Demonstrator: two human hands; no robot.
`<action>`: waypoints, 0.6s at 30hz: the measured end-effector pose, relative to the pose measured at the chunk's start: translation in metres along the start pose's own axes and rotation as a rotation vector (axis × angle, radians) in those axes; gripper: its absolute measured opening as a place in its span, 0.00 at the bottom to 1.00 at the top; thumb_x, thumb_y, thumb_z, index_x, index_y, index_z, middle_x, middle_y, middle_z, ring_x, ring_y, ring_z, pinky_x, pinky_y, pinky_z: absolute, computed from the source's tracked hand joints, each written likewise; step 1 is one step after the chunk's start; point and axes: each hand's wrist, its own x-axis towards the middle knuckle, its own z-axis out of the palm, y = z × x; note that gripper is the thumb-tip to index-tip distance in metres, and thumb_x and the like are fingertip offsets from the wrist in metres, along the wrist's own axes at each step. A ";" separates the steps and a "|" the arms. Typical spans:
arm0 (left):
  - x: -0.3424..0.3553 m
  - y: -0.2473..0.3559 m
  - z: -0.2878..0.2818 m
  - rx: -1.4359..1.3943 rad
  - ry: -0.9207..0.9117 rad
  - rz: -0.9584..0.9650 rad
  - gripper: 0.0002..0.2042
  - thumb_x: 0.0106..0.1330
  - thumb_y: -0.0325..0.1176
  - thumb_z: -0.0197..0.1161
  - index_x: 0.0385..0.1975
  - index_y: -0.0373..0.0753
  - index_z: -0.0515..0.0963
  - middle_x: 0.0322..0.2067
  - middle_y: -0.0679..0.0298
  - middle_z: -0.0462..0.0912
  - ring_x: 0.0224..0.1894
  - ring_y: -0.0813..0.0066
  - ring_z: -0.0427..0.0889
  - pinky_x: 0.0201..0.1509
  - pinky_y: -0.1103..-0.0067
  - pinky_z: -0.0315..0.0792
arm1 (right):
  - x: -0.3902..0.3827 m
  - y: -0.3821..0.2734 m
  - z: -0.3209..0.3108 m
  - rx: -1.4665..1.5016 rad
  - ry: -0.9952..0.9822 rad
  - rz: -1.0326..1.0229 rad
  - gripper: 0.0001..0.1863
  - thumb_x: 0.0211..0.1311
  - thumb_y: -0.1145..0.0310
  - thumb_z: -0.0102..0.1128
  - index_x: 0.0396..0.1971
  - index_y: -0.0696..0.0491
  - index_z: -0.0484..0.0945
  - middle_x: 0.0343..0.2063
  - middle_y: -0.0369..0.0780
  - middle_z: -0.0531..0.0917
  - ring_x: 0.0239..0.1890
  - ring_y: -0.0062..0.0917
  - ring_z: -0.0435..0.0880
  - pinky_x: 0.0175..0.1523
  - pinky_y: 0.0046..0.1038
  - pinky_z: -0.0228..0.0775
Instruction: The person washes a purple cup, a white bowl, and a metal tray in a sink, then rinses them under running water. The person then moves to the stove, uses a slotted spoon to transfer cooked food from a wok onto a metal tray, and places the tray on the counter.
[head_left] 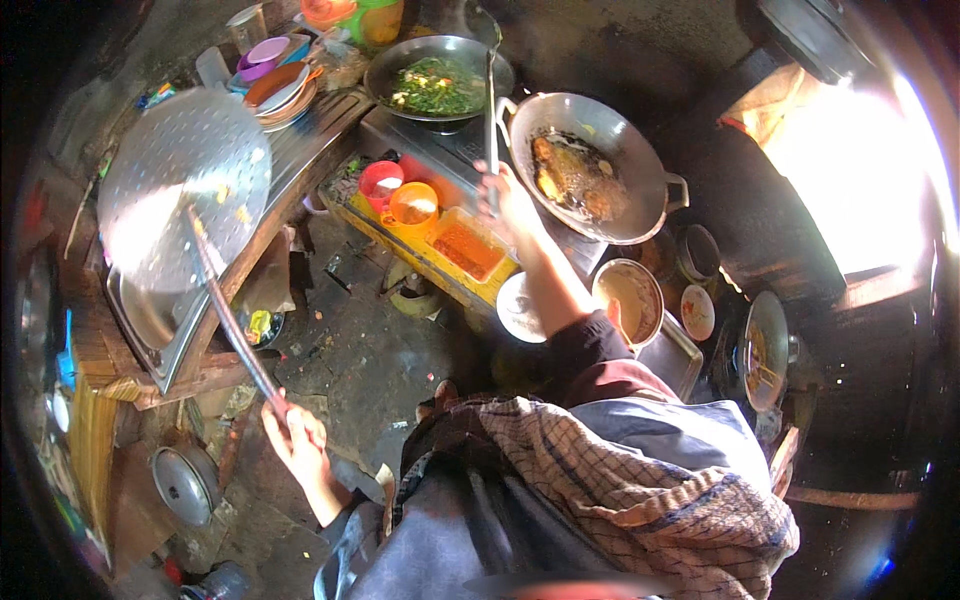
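Note:
My left hand is closed around the long handle of a large round perforated skimmer. The skimmer's disc is raised at the left, near the wooden-edged counter, with small food bits on it. In my right hand is a long, slim metal utensil pointing away from me; its far tip is thin and curved, and its kind is unclear. That hand is between two woks. The left wok contains chopped greens; the right wok has browned pieces in bubbling oil.
A red cup, an orange cup and a tray of red-orange sauce line the yellow ledge. Bowls, including a cream-filled one, stand near my right forearm. Stacked plates and a metal sink are at left.

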 end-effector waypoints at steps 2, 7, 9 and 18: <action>0.003 -0.002 0.018 -0.024 -0.072 -0.014 0.17 0.63 0.29 0.49 0.52 0.37 0.60 0.20 0.71 0.64 0.13 0.89 0.58 0.12 0.90 0.53 | -0.035 -0.019 -0.045 -0.568 0.257 -0.099 0.10 0.56 0.64 0.48 0.38 0.48 0.68 0.16 0.32 0.67 0.12 0.13 0.61 0.15 0.15 0.52; 0.004 -0.005 0.061 -0.012 -0.232 -0.082 0.15 0.63 0.27 0.48 0.50 0.37 0.61 0.17 0.71 0.63 0.12 0.88 0.58 0.13 0.90 0.54 | -0.099 -0.072 -0.174 -0.480 0.454 0.022 0.12 0.56 0.60 0.53 0.35 0.52 0.71 0.17 0.31 0.69 0.16 0.15 0.63 0.17 0.20 0.53; 0.004 -0.006 0.076 0.073 -0.317 -0.074 0.15 0.63 0.28 0.48 0.49 0.37 0.62 0.16 0.71 0.63 0.12 0.88 0.58 0.13 0.89 0.54 | -0.114 -0.084 -0.216 -0.679 0.654 -0.028 0.12 0.56 0.61 0.52 0.32 0.54 0.73 0.19 0.33 0.71 0.21 0.16 0.67 0.24 0.22 0.60; 0.007 -0.012 0.106 0.101 -0.476 -0.216 0.12 0.63 0.31 0.52 0.44 0.38 0.63 0.16 0.72 0.64 0.11 0.89 0.59 0.12 0.90 0.56 | -0.129 -0.134 -0.288 -1.106 0.742 0.429 0.12 0.57 0.58 0.49 0.22 0.50 0.72 0.10 0.30 0.66 0.06 0.17 0.58 0.11 0.21 0.47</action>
